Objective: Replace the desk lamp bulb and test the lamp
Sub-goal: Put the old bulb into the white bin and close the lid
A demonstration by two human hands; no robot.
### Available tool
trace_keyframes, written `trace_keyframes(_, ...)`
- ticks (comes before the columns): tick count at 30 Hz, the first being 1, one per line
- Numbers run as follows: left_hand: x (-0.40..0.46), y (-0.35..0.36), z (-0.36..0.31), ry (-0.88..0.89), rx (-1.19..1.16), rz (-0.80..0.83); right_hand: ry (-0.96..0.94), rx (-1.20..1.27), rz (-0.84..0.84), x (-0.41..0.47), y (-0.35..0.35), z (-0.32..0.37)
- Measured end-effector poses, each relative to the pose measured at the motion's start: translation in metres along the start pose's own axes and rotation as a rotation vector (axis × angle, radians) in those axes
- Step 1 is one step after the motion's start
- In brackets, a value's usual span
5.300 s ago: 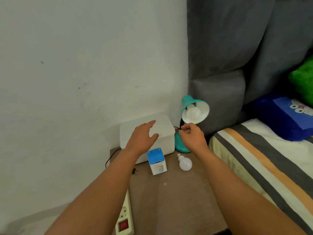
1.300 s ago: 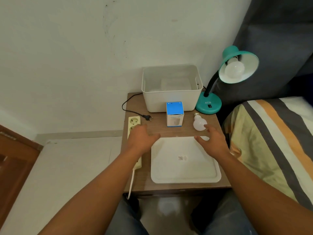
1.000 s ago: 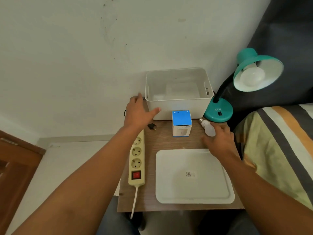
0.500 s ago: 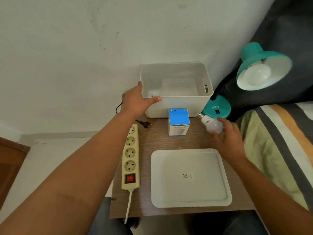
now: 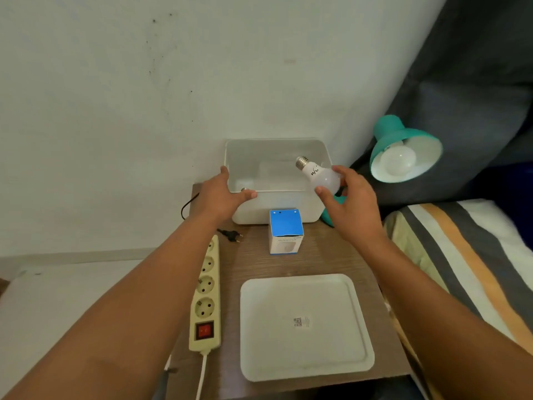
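right hand (image 5: 350, 202): holding one loose white bulb (image 5: 320, 174) above bin's right front corner, screw base up-left | left hand (image 5: 222, 194): gripping left front rim of one white bin (image 5: 288, 197) | table (image 5: 323, 255): one blue-topped box (image 5: 285, 235), one white tray (image 5: 305, 327), one four-socket power strip (image 5: 205, 295), one unplugged black plug (image 5: 230, 235) | one teal desk lamp (image 5: 403, 148), bulb fitted, unlit, right of bin

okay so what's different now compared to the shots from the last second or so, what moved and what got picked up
The right hand took the loose bulb off the table and lifted it over the white bin, screw base pointing up and left. The left hand moved from the table onto the bin's front left rim. The blue box, lid, power strip and lamp stayed put.
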State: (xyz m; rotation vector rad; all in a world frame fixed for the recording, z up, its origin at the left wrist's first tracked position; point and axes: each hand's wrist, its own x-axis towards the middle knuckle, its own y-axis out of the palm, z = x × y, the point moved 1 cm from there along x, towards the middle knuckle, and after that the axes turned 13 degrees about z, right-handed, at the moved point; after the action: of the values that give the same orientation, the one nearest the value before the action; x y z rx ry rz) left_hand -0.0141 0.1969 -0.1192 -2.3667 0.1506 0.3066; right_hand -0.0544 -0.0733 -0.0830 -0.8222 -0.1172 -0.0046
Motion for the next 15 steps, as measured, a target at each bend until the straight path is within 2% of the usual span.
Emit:
trace_keyframes(8,0.004,0.002,0.002,-0.023,0.016,-0.028,0.214,-0.277,0.092,0.066,0.030,0.011)
trace_keyframes(15,0.007,0.003,0.004,-0.011,0.010,-0.043,0.295,-0.435,0.211,0.090,0.042,0.009)
